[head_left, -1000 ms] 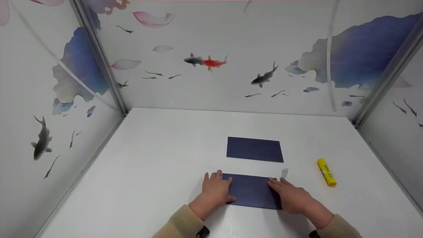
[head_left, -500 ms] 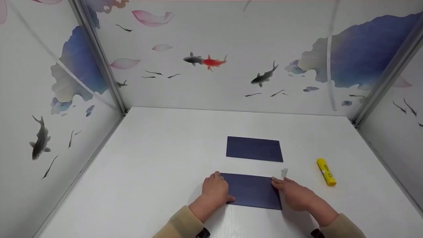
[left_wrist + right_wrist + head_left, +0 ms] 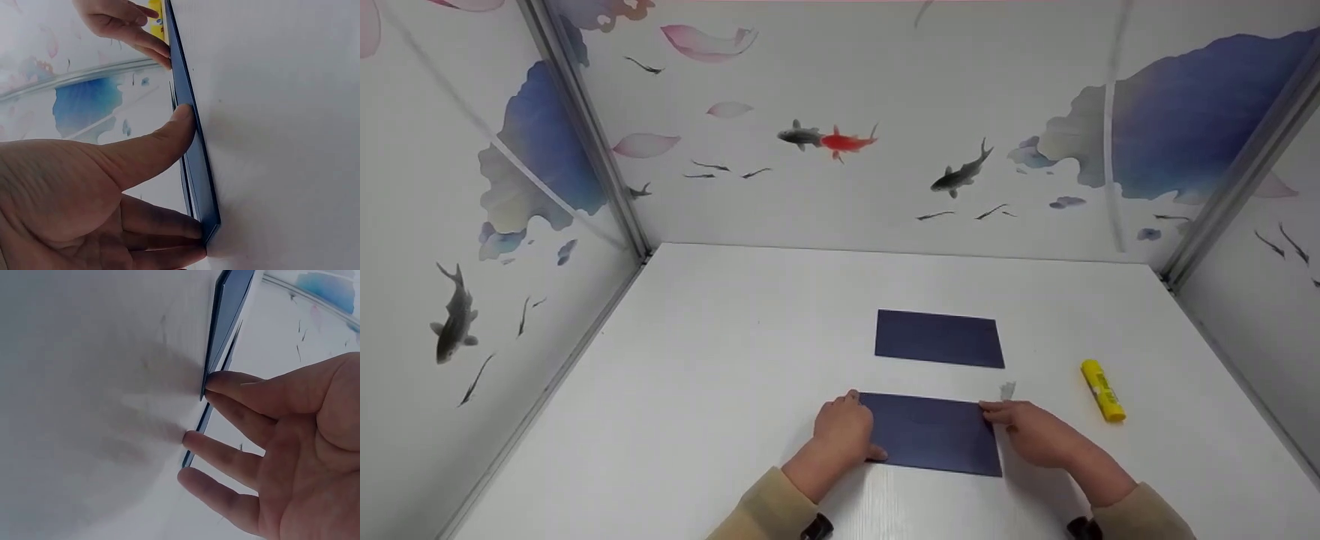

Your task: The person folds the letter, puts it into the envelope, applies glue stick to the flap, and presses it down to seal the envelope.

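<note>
A dark blue rectangle of paper [image 3: 930, 433] lies flat on the white table in front of me; its edge looks layered in the left wrist view. At its left end is my left hand [image 3: 844, 429], thumb [image 3: 183, 115] pressing near the close edge and fingertips touching the corner and table. My right hand [image 3: 1035, 433] pinches the far right corner between thumb and forefinger, its other fingers spread apart in the right wrist view. Beyond lies a second dark blue paper rectangle [image 3: 939, 339], which neither hand touches.
A yellow glue stick [image 3: 1103, 391] lies to the right of the papers. Beside the right hand's fingertips is a small pale scrap [image 3: 1007, 390]. White walls [image 3: 840, 202] printed with fish and petals enclose the table [image 3: 720, 337] at the back and both sides.
The right hand has slid outward and toward the paper's far right corner, uncovering the right edge. The left hand has shifted slightly left, its fingers drawing in. The paper has barely moved.
</note>
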The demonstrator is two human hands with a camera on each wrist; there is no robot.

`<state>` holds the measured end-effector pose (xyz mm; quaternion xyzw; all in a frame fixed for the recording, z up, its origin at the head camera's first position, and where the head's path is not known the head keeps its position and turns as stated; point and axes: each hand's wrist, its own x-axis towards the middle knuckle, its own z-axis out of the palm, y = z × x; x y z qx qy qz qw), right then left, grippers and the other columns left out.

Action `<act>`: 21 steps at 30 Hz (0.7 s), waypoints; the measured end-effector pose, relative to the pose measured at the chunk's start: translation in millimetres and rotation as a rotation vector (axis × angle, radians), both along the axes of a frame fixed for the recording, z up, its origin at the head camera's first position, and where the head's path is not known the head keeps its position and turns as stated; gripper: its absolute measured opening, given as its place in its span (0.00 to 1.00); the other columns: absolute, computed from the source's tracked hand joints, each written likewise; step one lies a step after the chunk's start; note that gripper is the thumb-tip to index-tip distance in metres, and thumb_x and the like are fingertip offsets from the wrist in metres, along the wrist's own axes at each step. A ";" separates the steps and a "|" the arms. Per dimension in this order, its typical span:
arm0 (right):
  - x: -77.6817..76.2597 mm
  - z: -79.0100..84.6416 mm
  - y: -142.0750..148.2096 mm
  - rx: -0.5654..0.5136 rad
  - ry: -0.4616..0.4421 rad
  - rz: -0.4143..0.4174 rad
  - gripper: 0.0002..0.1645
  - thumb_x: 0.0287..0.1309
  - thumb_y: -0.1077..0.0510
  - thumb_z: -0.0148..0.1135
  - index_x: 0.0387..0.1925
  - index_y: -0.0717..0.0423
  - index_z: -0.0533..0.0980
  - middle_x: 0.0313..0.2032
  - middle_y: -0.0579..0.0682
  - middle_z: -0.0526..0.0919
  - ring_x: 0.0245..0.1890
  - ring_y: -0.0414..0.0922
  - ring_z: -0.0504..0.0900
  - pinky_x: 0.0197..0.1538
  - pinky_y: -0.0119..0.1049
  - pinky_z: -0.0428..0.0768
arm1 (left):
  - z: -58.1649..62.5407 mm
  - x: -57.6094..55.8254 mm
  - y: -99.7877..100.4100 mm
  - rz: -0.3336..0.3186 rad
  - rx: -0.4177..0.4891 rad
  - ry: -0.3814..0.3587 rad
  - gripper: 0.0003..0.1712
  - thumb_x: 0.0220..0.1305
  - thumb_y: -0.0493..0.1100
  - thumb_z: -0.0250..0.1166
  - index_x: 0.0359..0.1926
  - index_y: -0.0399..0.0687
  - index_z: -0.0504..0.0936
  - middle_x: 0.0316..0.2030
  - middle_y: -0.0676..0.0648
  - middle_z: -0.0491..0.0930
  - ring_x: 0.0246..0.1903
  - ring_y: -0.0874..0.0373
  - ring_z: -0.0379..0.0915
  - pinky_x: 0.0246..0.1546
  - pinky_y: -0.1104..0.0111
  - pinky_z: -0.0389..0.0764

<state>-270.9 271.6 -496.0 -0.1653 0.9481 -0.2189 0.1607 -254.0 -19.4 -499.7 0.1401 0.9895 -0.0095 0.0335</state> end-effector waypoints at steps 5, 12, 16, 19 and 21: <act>-7.0 -0.2 -2.3 -0.091 0.021 -0.119 0.23 0.69 0.72 0.45 0.59 0.65 0.80 0.62 0.62 0.82 0.67 0.64 0.75 0.69 0.64 0.71 | -0.4 -1.6 1.3 0.026 0.010 -0.011 0.40 0.51 0.66 0.78 0.52 0.37 0.87 0.66 0.41 0.77 0.62 0.48 0.77 0.61 0.57 0.80; 9.1 2.8 -41.9 -0.066 0.176 -0.036 0.23 0.70 0.73 0.47 0.63 0.67 0.76 0.70 0.65 0.73 0.73 0.65 0.68 0.73 0.64 0.67 | -1.1 -1.7 2.6 0.048 -0.008 0.007 0.44 0.48 0.68 0.79 0.53 0.37 0.87 0.66 0.39 0.77 0.62 0.47 0.76 0.60 0.56 0.80; 18.4 1.9 -64.8 0.003 0.183 0.110 0.27 0.69 0.73 0.50 0.68 0.65 0.72 0.72 0.63 0.70 0.74 0.64 0.67 0.72 0.62 0.68 | 0.3 -2.3 1.5 0.056 -0.005 0.020 0.44 0.47 0.69 0.79 0.53 0.39 0.87 0.62 0.40 0.81 0.58 0.48 0.78 0.58 0.55 0.80; 22.3 -0.7 -75.4 0.129 0.172 0.128 0.34 0.66 0.73 0.57 0.72 0.58 0.70 0.74 0.60 0.68 0.75 0.62 0.67 0.67 0.65 0.73 | 0.8 -2.5 1.7 0.069 -0.007 0.001 0.45 0.47 0.70 0.78 0.55 0.40 0.86 0.63 0.41 0.81 0.59 0.48 0.77 0.60 0.55 0.79; 23.5 -2.5 -79.6 0.208 0.160 0.126 0.38 0.63 0.73 0.61 0.73 0.54 0.69 0.75 0.58 0.67 0.75 0.60 0.66 0.63 0.67 0.76 | 1.1 -2.0 1.9 0.074 -0.016 -0.001 0.45 0.47 0.71 0.78 0.55 0.41 0.86 0.62 0.42 0.81 0.58 0.49 0.77 0.60 0.55 0.79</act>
